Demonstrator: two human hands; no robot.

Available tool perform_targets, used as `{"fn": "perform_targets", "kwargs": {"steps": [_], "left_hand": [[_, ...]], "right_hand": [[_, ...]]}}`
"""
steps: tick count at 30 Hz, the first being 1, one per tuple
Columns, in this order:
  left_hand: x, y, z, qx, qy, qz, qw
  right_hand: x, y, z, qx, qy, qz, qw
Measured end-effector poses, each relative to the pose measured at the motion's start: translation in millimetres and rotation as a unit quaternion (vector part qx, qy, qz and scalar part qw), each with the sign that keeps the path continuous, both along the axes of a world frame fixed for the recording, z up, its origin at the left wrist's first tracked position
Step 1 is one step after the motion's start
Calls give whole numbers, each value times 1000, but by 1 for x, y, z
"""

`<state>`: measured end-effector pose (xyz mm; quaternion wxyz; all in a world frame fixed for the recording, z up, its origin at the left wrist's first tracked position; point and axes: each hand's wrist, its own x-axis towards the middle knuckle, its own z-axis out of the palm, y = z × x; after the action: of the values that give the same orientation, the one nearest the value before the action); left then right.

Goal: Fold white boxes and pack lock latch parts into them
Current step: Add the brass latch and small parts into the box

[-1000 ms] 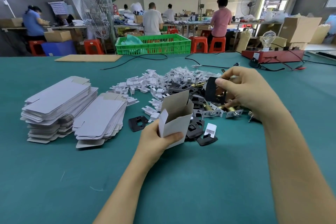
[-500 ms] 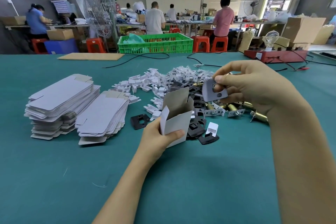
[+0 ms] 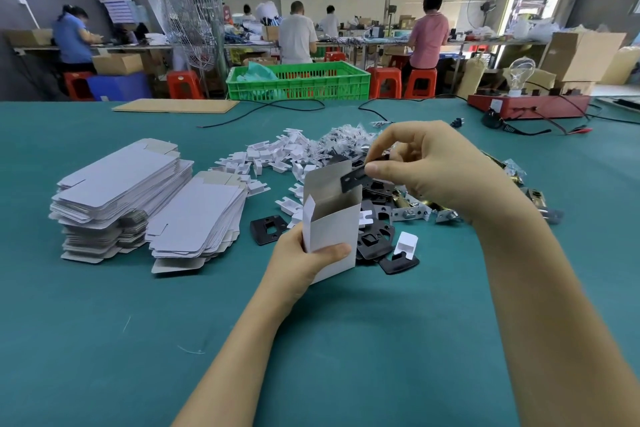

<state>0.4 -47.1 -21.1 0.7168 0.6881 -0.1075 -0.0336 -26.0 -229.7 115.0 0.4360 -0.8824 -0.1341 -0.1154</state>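
My left hand (image 3: 304, 258) grips a folded white box (image 3: 332, 225) upright above the green table, its top flap standing open. My right hand (image 3: 433, 170) pinches a dark metal plate (image 3: 353, 178) between thumb and fingers, right at the box's open mouth. Behind the box lies a heap of lock latch parts (image 3: 381, 204): black plates, brass latch bolts and small white plastic pieces (image 3: 284, 156). One black plate (image 3: 268, 227) lies alone just left of the box.
Two stacks of flat white box blanks (image 3: 117, 191) (image 3: 201, 218) stand to the left. At the table's far edge are a cardboard sheet (image 3: 176, 106), black cables, a green crate (image 3: 298, 81) and a red device (image 3: 530, 106). People work at benches behind.
My right hand has carried the dark plate left and down from above the parts heap to the box's open top. The left hand has kept the box upright.
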Motion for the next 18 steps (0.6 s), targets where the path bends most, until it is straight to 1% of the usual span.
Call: {"fn": "perform_targets", "kwargs": {"steps": [5,7,11,16,18], "left_hand": [[0,0,0,0,5,1,1000],[0,0,-1,0,4,1,1000],[0,0,1,5,-5,0,1000],[0,0,1,9,-10,2,1000],[0,0,1,11,-12,2,1000]], "right_hand": [[3,5,-1,-4,-43,13,999],[4,7,-2,-6,-36,26,999],[5,10,-5,-41,-40,27,998],[4,9,-6,-57,-20,20,998],[4,9,-6,-48,-14,14,999]]}}
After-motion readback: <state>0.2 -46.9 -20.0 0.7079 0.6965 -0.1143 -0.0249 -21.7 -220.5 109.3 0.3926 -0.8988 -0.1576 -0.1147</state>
